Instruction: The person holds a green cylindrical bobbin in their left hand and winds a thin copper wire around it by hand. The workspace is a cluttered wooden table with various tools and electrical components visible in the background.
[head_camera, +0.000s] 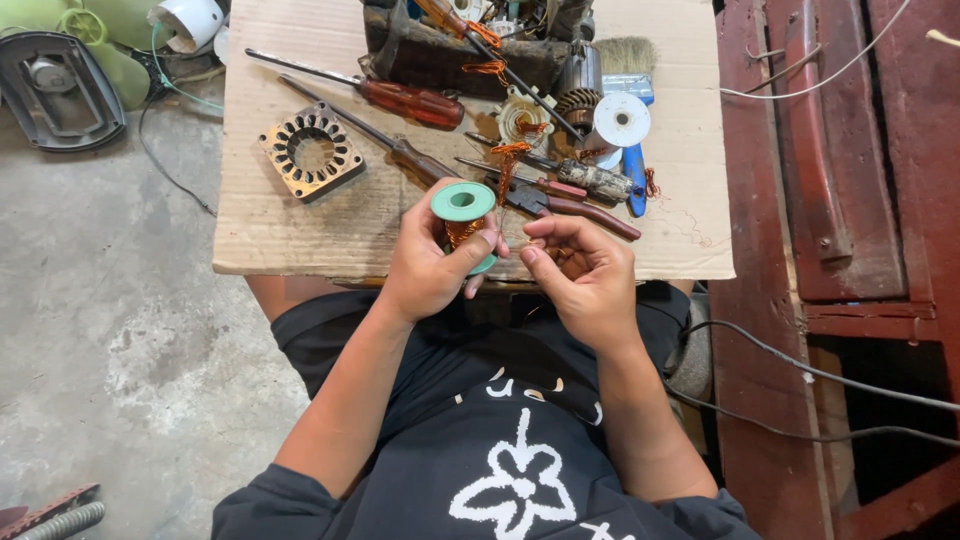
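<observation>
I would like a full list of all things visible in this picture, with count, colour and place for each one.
cardboard sheet: 1, brown, across the person's lap
green spool: 1, green with copper wire, in the left hand
stator core: 1, metal grey, square with a round hole, left part of the cardboard
screwdrivers: 2, dark red-brown handles, right of the stator core
pliers: 1, dark red handles, beyond the right hand
white spool: 1, white, upper right of the cardboard
brush: 1, pale bristles, top right
cables: 2, grey, right side
left hand: 1, grips the green spool
right hand: 1, fingers pinched beside the spool; what it pinches is too small to see
</observation>
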